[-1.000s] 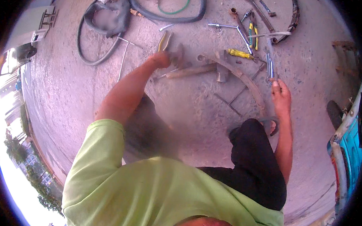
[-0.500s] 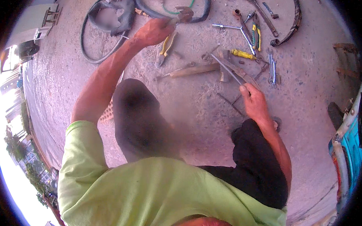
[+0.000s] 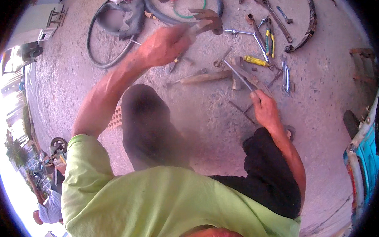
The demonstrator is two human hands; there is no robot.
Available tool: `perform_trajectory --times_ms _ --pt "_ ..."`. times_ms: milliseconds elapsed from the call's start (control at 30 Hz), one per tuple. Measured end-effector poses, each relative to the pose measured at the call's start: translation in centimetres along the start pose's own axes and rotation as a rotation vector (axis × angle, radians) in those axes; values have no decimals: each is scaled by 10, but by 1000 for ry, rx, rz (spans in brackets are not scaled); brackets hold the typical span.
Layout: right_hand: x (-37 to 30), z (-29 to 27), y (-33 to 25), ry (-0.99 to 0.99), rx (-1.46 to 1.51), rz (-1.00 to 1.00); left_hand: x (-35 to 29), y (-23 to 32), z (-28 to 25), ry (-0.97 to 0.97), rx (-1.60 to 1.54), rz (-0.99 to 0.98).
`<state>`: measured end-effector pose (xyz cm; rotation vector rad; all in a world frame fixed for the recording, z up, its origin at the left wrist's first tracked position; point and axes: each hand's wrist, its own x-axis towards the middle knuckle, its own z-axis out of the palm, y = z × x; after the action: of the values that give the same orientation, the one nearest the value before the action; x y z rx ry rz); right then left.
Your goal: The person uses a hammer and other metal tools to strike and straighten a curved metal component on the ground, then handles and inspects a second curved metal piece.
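My left hand (image 3: 165, 44) is closed round the handle of a claw hammer (image 3: 209, 21), held up in the air with its head to the right. My right hand (image 3: 265, 107) grips one end of a thin grey metal rod (image 3: 237, 75). The rod slants up and left, its far end beside the iron head (image 3: 237, 72) of a wooden-handled hammer (image 3: 207, 76) lying on the ground. A flat strip (image 3: 259, 85) runs alongside the rod near my right fingers. Below my left hand, yellow-handled pliers (image 3: 173, 66) are partly covered.
Around lie a yellow-handled screwdriver (image 3: 255, 60), a three-armed wrench (image 3: 256, 36), green-and-yellow pliers (image 3: 269, 41), spanners (image 3: 285, 76) and a curved tyre piece (image 3: 313, 24). A black inner tube (image 3: 122, 21) is far left, a holed brick (image 3: 115, 118) by my left knee. Another person (image 3: 50, 207) is at the left edge.
My left hand has moved right and lifted the hammer closer to the camera, now covering more of the pliers. My right hand and the rod hold nearly still. A person has appeared at the left edge.
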<state>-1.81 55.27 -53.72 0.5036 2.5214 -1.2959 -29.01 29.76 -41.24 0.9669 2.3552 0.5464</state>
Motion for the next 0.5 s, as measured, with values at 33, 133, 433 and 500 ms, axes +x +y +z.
perform_trajectory --times_ms 33,133,433,500 --pt "0 -1 0 -12 -8 15 -3 11 -4 -19 3 11" --pt "-6 -2 8 68 46 -32 -18 59 -22 74 -44 104" --pt "18 2 -36 -121 -163 -56 -45 26 -19 -214 253 -105" --pt "33 20 -35 -83 13 -31 -62 -2 -31 -84 132 -66"
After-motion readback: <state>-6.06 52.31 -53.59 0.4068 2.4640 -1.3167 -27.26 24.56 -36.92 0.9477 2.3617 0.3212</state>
